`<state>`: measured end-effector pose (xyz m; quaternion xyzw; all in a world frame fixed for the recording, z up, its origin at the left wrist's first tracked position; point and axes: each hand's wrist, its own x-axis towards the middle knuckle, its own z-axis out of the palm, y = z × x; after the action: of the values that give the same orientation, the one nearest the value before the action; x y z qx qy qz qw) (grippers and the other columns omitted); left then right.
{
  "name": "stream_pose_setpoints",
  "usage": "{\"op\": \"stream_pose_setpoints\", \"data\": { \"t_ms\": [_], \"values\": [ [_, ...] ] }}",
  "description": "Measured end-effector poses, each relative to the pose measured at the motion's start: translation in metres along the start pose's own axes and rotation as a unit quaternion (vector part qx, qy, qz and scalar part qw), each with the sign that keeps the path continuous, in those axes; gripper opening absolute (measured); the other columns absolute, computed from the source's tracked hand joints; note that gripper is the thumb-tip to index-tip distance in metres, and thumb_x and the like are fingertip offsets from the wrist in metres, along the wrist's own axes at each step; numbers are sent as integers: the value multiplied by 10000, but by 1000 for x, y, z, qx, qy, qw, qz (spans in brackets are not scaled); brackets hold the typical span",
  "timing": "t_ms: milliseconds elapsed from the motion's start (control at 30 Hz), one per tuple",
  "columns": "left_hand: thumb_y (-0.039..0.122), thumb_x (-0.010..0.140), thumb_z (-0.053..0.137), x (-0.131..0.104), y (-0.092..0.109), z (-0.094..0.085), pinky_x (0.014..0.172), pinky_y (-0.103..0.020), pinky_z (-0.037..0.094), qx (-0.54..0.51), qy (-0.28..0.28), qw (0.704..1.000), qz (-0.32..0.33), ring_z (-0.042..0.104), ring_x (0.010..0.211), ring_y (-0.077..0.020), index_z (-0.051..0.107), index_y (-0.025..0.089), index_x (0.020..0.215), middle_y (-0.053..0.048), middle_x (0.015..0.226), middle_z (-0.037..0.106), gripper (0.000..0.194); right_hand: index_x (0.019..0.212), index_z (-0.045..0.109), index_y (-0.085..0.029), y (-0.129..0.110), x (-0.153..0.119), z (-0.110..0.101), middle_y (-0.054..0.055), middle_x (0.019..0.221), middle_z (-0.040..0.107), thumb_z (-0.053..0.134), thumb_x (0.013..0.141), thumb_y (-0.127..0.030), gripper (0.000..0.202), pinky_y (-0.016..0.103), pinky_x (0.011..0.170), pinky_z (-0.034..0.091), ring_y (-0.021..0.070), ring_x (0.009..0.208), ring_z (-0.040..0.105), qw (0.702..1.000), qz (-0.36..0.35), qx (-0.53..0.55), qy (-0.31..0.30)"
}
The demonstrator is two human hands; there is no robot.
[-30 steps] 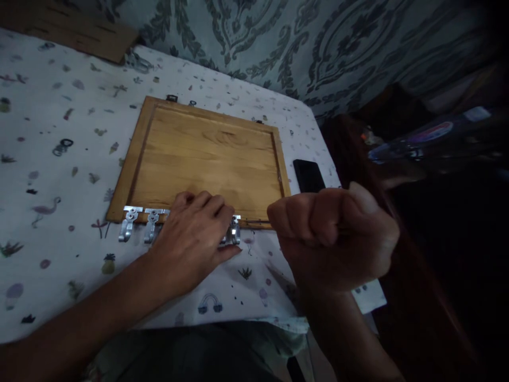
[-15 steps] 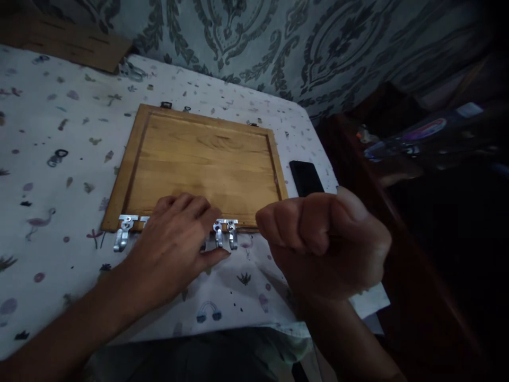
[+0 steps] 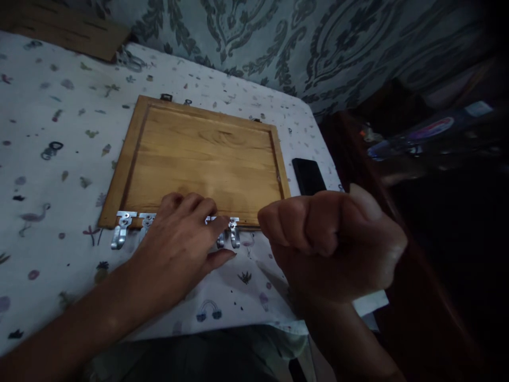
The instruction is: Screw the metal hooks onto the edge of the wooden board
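Observation:
A framed wooden panel (image 3: 202, 159) lies flat on the patterned tablecloth. Along its near edge runs a row of silver metal hooks; the leftmost hook (image 3: 120, 231) and rightmost hook (image 3: 234, 233) show, while others are partly covered. My left hand (image 3: 181, 239) rests palm down over the middle of this row, fingers bent onto the panel's edge and thumb spread out to the right. Raised in front of the panel's near right corner, my right hand (image 3: 330, 239) is closed in a fist with the thumb on top. Whatever it may hold is hidden from view.
A black phone (image 3: 309, 176) lies right of the panel. Brown cardboard (image 3: 71, 29) and scissors (image 3: 131, 59) lie at the back left of the tablecloth (image 3: 51, 175). A plastic bottle (image 3: 433, 130) is at the right, beyond the table's edge. A patterned wall covering rises behind.
My left hand has slid slightly right along the hooks, uncovering one on its left and covering more on its right. My right fist has shifted slightly right. The camera view has tilted a little.

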<state>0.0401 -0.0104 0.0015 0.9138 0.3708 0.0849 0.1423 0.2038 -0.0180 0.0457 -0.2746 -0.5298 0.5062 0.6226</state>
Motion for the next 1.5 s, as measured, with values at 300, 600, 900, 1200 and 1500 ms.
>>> {"op": "stream_pose_setpoints", "data": {
  "t_ms": [300, 600, 900, 1200, 1500],
  "values": [
    [399, 904, 658, 1, -1, 1, 911, -503, 394, 9, 7, 1000, 1, 546, 1047, -304, 665, 229, 1150, -67, 1050, 624, 300, 484, 239, -179, 5, 0, 1, -69, 384, 210, 541, 889, -224, 508, 205, 353, 252, 44, 331, 229, 1000, -11, 0, -7],
    [412, 898, 663, 1, 1, 2, 895, -513, 415, 21, 21, 1000, 1, 565, 1026, -313, 655, 193, 1135, -71, 1026, 631, 323, 441, 287, -177, 5, -2, 6, -68, 370, 213, 556, 897, -245, 534, 218, 386, 256, 48, 342, 254, 999, 19, -35, 28],
    [424, 862, 705, 10, 8, 8, 849, -525, 434, 24, 50, 998, 0, 587, 951, -314, 684, 167, 950, -61, 941, 642, 272, 473, 297, -178, 11, -6, 25, -70, 411, 202, 570, 907, -231, 515, 218, 383, 238, 52, 350, 208, 979, -50, -57, 188],
    [402, 843, 728, 10, 7, 10, 823, -521, 460, 34, 69, 997, 5, 601, 946, -320, 705, 158, 973, -73, 929, 641, 278, 641, 674, -213, 10, -10, 5, -12, 530, 441, 565, 902, -413, 346, 293, 523, 386, 129, 514, 413, 987, 17, -74, 143],
    [402, 846, 728, 9, 7, 10, 821, -508, 444, 27, 58, 998, 5, 597, 962, -324, 717, 160, 1020, -73, 949, 647, 298, 871, 747, -218, 8, -20, -13, 42, 848, 653, 544, 969, -355, 264, 368, 842, 491, 197, 873, 608, 990, -12, -140, 35]
  ]
}}
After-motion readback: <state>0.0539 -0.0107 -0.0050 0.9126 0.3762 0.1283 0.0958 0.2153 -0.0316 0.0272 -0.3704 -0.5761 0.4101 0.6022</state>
